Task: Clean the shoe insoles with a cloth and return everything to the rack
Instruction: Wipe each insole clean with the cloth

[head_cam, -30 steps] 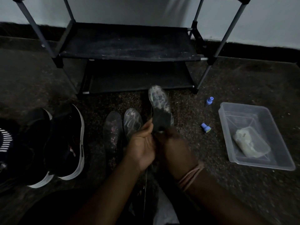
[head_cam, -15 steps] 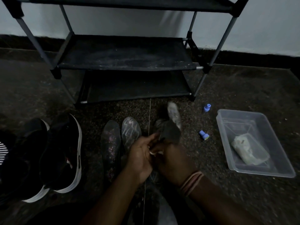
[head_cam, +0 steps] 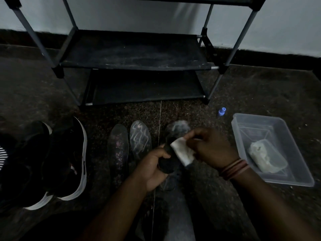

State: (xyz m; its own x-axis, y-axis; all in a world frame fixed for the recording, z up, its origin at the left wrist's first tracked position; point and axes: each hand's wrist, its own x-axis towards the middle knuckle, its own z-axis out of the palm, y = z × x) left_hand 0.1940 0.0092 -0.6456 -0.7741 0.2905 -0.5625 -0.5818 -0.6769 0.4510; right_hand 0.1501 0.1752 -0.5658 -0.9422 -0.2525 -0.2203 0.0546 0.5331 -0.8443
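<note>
My left hand (head_cam: pixel 154 166) grips the heel end of a dark insole (head_cam: pixel 177 128), whose toe points away from me. My right hand (head_cam: pixel 211 146) pinches a small white cloth (head_cam: pixel 182 151) and holds it against the middle of that insole. Two more insoles (head_cam: pixel 118 148) (head_cam: pixel 140 138) lie side by side on the floor just left of my hands. The black shoe rack (head_cam: pixel 135 51) stands against the wall ahead, and its two lower shelves are bare. A pair of black shoes with white soles (head_cam: pixel 69 159) stands on the floor at the left.
A clear plastic tub (head_cam: pixel 293 141) sits on the floor at the right with a pale bundle (head_cam: pixel 266 158) inside. A small blue cap (head_cam: pixel 222 111) lies beside the rack's right leg. A striped item (head_cam: pixel 3 158) shows at the far left edge. The floor is dark and speckled.
The insole came down from upright to lying low in front of me. My right hand shifted right and brought the white cloth into view on the insole. The camera tilted up.
</note>
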